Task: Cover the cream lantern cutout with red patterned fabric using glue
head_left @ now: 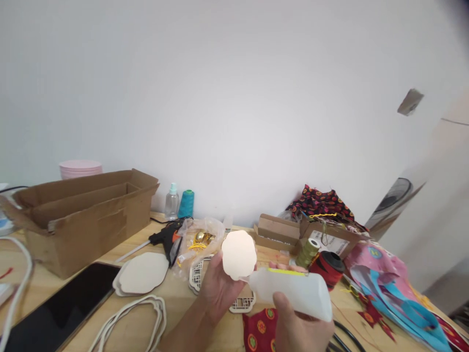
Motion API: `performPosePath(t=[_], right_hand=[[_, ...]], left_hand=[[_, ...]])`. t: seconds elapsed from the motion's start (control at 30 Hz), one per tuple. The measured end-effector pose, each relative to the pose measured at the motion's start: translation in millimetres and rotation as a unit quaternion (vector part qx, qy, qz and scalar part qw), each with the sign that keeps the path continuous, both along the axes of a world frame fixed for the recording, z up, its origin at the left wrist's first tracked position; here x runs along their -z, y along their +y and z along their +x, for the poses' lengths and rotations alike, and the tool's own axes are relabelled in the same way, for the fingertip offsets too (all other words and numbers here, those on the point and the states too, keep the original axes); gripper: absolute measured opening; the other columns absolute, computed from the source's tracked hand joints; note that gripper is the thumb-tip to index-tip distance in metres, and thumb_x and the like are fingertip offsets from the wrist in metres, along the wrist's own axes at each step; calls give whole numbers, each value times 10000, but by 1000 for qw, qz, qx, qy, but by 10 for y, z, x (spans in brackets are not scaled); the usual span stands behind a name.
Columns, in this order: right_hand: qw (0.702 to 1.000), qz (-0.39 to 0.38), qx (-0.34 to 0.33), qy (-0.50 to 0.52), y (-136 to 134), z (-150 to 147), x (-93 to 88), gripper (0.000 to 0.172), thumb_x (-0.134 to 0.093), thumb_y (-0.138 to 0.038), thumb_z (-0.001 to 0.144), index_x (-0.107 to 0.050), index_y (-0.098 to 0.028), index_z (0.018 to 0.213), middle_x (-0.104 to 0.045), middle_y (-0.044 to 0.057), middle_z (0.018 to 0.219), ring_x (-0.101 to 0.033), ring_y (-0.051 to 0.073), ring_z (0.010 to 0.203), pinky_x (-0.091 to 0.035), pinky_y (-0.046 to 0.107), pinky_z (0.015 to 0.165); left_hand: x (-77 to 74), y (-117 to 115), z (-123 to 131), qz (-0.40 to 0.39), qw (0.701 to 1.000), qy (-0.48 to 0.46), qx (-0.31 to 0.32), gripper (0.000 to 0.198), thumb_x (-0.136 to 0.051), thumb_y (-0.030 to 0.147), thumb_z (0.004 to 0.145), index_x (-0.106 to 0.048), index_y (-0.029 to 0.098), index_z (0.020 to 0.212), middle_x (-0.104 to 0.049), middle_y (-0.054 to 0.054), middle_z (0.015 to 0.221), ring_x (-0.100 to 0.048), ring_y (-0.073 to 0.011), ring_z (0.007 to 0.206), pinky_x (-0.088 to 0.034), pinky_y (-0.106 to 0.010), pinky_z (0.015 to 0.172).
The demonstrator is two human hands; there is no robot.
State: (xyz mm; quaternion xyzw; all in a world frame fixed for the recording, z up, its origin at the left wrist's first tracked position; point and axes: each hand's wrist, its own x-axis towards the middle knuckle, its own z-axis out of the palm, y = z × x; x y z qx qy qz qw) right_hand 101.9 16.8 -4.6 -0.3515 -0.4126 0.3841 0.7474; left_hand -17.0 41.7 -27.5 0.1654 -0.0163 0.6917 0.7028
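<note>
My left hand point(216, 291) holds up a pale scalloped wooden panel point(239, 254), gripping it from below with its flat face toward me. My right hand point(298, 327) is wrapped round a white squeeze bottle point(293, 291) lying sideways, its nozzle touching the lower right edge of the panel. Both hands hover low over the wooden table point(176, 298). Under them lie fretwork wooden pieces point(198, 275) and a red patterned cloth point(261, 330).
A black glue gun point(166, 238), a stack of scalloped panels point(141, 274) and white frame rings point(137, 313) lie left. An open cardboard box point(82, 217) and dark tablet point(62, 308) are further left. Thread spools point(307, 252), red ribbon roll point(328, 266), small boxes and fabrics crowd the right.
</note>
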Motion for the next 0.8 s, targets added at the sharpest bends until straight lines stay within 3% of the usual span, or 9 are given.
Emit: performPosePath(t=[0.37, 0.53, 0.8], right_hand=[[999, 41, 27, 18, 140, 142, -12, 469, -766, -199, 537, -597, -89, 960, -708, 113, 760, -664, 238, 677, -551, 301, 582], [998, 40, 35, 29, 141, 147, -11, 409, -775, -196, 515, -620, -80, 875, -705, 112, 727, -661, 234, 639, -552, 316, 586], [1000, 10, 5, -21, 31, 68, 6, 475, -782, -232, 505, -601, -81, 918, -700, 94, 678, -646, 238, 642, -527, 299, 567]], left_hand=[[-63, -29, 5, -5, 1000, 4, 10, 513, -508, 401, 733, -423, 299, 1229, -672, -60, 1011, -585, -247, 940, -397, -391, 822], [-26, -25, -2, 0, 1000, 1, 17, 502, -477, 419, 753, -413, 299, 1236, -683, -64, 990, -586, -243, 951, -397, -394, 830], [-17, -10, 12, 11, 1000, -20, 13, 398, -447, 368, 786, -489, 312, 1177, -698, -28, 971, -604, -235, 931, -372, -427, 889]])
